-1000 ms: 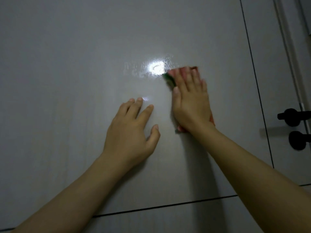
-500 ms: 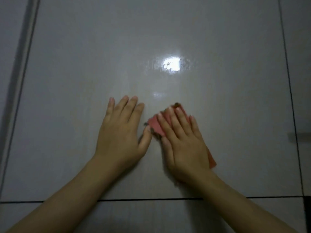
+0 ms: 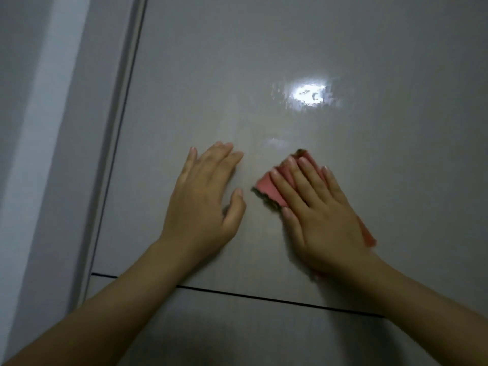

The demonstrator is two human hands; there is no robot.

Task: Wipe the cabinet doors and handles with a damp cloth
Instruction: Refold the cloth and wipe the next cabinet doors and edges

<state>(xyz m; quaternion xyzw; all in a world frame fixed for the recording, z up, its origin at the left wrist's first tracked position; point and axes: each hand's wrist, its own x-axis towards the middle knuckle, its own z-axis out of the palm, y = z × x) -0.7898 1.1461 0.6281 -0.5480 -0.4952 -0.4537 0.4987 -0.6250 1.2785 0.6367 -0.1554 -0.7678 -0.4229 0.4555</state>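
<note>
Ok: pink cloth (image 3: 269,187), dark ragged edge, pressed flat on glossy grey cabinet door (image 3: 343,167) under right hand (image 3: 320,220), fingers straight and slightly spread, covering most of cloth. Left hand (image 3: 203,204) just left of cloth, flat on door, fingers extended, thumb out, holding nothing. Light glare (image 3: 309,95) above cloth. Dark door gap (image 3: 264,297) below cloth. Pale frame strip (image 3: 39,154) far left of cloth.

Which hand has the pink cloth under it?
The right hand. It presses the pink cloth flat against the cabinet door, while the left hand rests bare on the door with nothing beneath it.
</note>
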